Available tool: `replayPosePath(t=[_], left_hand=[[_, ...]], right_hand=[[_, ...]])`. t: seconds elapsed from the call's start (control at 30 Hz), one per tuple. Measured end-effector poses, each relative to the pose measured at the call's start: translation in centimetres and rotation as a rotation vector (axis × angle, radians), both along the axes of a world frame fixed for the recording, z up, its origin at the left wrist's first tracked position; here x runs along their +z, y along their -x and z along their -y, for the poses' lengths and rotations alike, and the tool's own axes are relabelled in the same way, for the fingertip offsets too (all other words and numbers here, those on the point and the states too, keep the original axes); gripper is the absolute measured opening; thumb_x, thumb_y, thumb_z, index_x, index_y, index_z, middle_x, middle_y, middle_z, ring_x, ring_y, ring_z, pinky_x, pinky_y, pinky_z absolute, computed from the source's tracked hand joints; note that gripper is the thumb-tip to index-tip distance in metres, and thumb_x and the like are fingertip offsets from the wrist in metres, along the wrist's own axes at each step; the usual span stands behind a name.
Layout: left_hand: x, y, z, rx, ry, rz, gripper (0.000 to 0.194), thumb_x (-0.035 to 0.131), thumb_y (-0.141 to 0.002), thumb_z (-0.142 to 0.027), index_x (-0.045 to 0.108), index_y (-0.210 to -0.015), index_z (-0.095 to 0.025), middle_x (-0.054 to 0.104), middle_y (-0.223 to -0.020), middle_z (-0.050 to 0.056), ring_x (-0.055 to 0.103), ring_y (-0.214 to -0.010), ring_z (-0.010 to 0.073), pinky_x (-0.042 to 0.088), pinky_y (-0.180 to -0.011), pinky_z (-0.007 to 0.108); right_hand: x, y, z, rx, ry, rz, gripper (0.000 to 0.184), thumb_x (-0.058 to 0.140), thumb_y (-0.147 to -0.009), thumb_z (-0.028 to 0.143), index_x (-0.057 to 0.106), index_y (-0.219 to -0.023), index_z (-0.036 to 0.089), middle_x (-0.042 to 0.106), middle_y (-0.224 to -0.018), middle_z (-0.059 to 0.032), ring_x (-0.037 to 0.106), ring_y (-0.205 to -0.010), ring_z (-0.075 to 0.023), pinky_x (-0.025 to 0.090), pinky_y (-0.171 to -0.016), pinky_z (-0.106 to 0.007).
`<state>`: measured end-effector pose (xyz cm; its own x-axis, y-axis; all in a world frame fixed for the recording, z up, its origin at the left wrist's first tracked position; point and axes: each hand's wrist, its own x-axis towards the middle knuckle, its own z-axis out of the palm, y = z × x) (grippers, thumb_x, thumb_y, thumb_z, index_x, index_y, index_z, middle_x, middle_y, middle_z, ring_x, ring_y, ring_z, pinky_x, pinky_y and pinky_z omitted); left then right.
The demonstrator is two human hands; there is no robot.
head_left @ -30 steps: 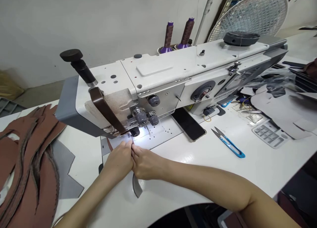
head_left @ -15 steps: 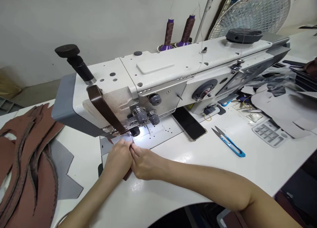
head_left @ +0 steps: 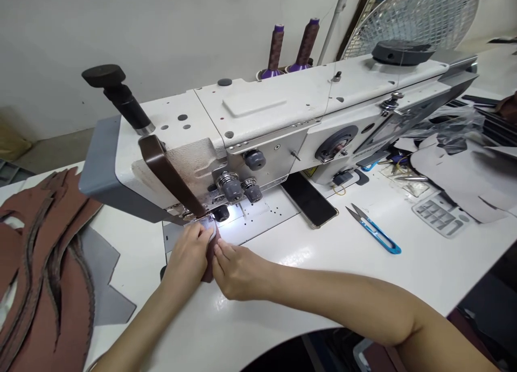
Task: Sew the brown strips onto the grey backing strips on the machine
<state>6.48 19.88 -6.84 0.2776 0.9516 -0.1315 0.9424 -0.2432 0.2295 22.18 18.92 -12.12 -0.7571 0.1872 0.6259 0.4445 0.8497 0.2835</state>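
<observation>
A brown leather-like piece [head_left: 210,259] with a pale layer at its far end runs from under the lit needle area of the white sewing machine [head_left: 262,121] toward me. My left hand [head_left: 188,256] is closed on its left side, close to the presser foot, with the fingertips on the pale part. On the opposite edge, my right hand [head_left: 242,272] has thumb and fingers pinched together at the brown piece. Part of the piece is hidden behind my left hand.
Brown cut pieces [head_left: 44,264] lie in a heap at the left, over a grey sheet [head_left: 111,286]. Right of the needle area are a phone [head_left: 310,199] and blue thread snips [head_left: 375,231]. Two thread spools [head_left: 307,43] and a fan [head_left: 420,22] stand behind.
My hands have moved apart, the right one slightly down and right and the left one slightly left, so more of the brown piece shows between them. The view has shifted slightly.
</observation>
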Motion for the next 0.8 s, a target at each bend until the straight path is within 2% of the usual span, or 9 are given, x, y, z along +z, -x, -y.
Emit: replayPosePath(t=[0.1, 0.27, 0.43, 0.57, 0.7, 0.8], left_hand=[[-0.5, 0.3, 0.0, -0.053, -0.035, 0.03, 0.021, 0.044, -0.083, -0.01, 0.062, -0.092, -0.017, 0.053, -0.091, 0.007, 0.049, -0.089, 0.022, 0.043, -0.076, 0.031], [-0.9, 0.7, -0.3, -0.085, -0.086, 0.025, 0.025, 0.043, -0.08, -0.007, 0.062, -0.091, -0.018, 0.055, -0.089, 0.006, 0.048, -0.086, 0.0217, 0.043, -0.075, 0.032], [-1.1, 0.9, -0.6, -0.118, -0.103, -0.004, 0.026, 0.04, -0.078, -0.005, 0.062, -0.086, -0.018, 0.057, -0.09, 0.007, 0.049, -0.084, 0.0208, 0.044, -0.077, 0.033], [-1.0, 0.9, -0.9, -0.125, -0.098, -0.005, 0.031, 0.04, -0.08, -0.004, 0.063, -0.095, -0.017, 0.059, -0.093, 0.008, 0.052, -0.086, 0.0219, 0.045, -0.079, 0.034], [-1.0, 1.1, -1.4, -0.142, -0.109, -0.022, 0.031, 0.042, -0.084, -0.007, 0.064, -0.103, -0.017, 0.06, -0.096, 0.01, 0.054, -0.088, 0.023, 0.046, -0.082, 0.035], [-1.2, 1.3, -1.6, -0.166, -0.124, -0.057, 0.032, 0.043, -0.086, -0.009, 0.063, -0.11, -0.016, 0.061, -0.098, 0.011, 0.056, -0.09, 0.0238, 0.047, -0.081, 0.036]], right_hand=[[0.2, 0.2, -0.2, -0.002, -0.02, 0.015, 0.022, 0.043, -0.081, -0.002, 0.065, -0.085, -0.003, 0.069, -0.083, -0.0251, 0.07, -0.078, -0.0312, 0.058, -0.081, -0.048], [0.7, 0.3, -0.6, -0.01, -0.058, 0.037, 0.018, 0.047, -0.082, 0.0, 0.064, -0.083, -0.002, 0.069, -0.082, -0.0244, 0.07, -0.08, -0.0327, 0.055, -0.088, -0.052], [0.5, 0.4, -0.6, -0.031, -0.025, 0.085, 0.02, 0.044, -0.082, -0.002, 0.064, -0.082, 0.0, 0.069, -0.081, -0.0232, 0.069, -0.08, -0.0311, 0.053, -0.092, -0.055], [0.1, 0.4, -0.6, -0.02, 0.011, 0.109, 0.022, 0.042, -0.083, -0.002, 0.063, -0.088, -0.003, 0.068, -0.085, -0.0254, 0.068, -0.084, -0.0301, 0.053, -0.095, -0.052], [-0.1, 0.4, -0.8, -0.04, 0.039, 0.122, 0.029, 0.035, -0.086, -0.003, 0.064, -0.089, 0.001, 0.07, -0.086, -0.0204, 0.068, -0.086, -0.0282, 0.052, -0.096, -0.05], [0.0, 0.5, -0.8, -0.044, 0.096, 0.136, 0.029, 0.035, -0.085, -0.004, 0.063, -0.092, -0.002, 0.069, -0.089, -0.0233, 0.068, -0.09, -0.0288, 0.053, -0.095, -0.049]])
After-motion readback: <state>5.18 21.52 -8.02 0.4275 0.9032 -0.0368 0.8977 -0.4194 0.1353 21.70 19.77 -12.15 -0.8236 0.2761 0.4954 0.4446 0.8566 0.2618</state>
